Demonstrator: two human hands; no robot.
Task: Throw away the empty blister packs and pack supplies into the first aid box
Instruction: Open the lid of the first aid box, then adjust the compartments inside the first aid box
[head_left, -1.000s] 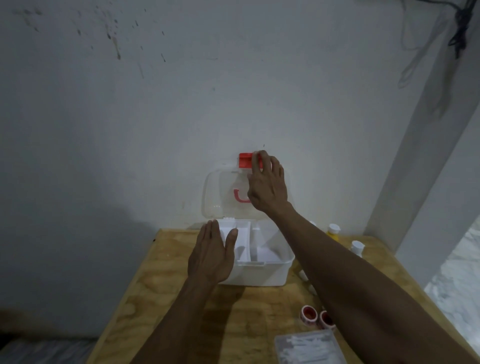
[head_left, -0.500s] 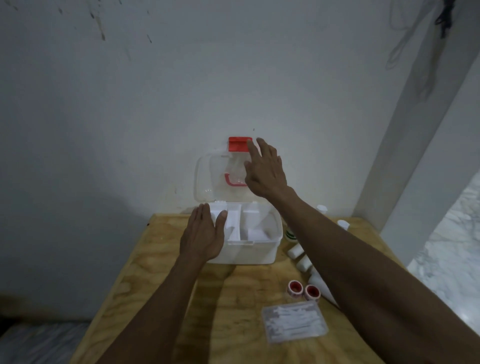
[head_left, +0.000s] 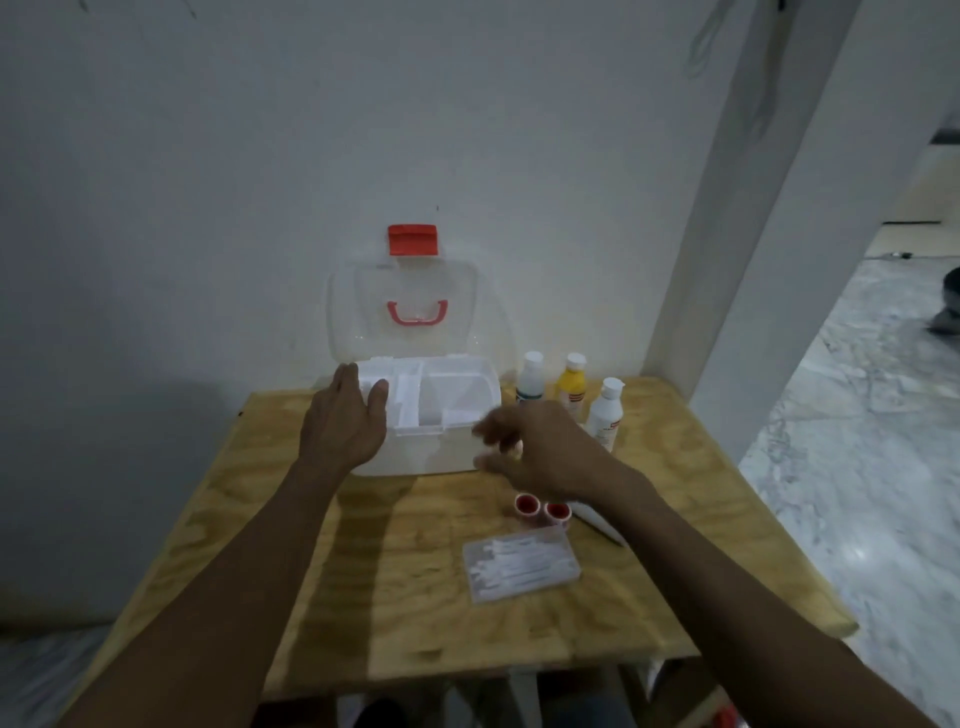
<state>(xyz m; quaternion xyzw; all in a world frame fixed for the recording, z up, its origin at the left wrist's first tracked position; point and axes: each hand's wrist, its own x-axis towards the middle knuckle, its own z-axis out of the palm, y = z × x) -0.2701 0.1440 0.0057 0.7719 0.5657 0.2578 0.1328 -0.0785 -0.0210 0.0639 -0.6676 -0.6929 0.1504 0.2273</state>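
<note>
The white first aid box (head_left: 441, 452) stands at the back of the wooden table (head_left: 395, 613), its clear lid (head_left: 415, 312) with a red latch leaning open against the wall. My left hand (head_left: 345, 426) rests on the box's left front corner, fingers flat on the rim. In front of the box's right side, my right hand (head_left: 535, 447) hovers blurred, fingers loosely apart, holding nothing. Three bottles (head_left: 571, 387) stand to the right of the box. A clear case of cotton swabs (head_left: 522, 564) and two small red-capped rolls (head_left: 543, 512) lie nearer me.
A white tube (head_left: 597, 522) lies partly hidden under my right forearm. The wall is right behind the box. A white pillar (head_left: 737, 260) rises at the table's right rear, with marble floor beyond. The table's front edge is close to me.
My right hand has left the raised lid and come down in front of the box. The lid stays open. The view has tilted down, which brings the bottles and more of the table into sight.
</note>
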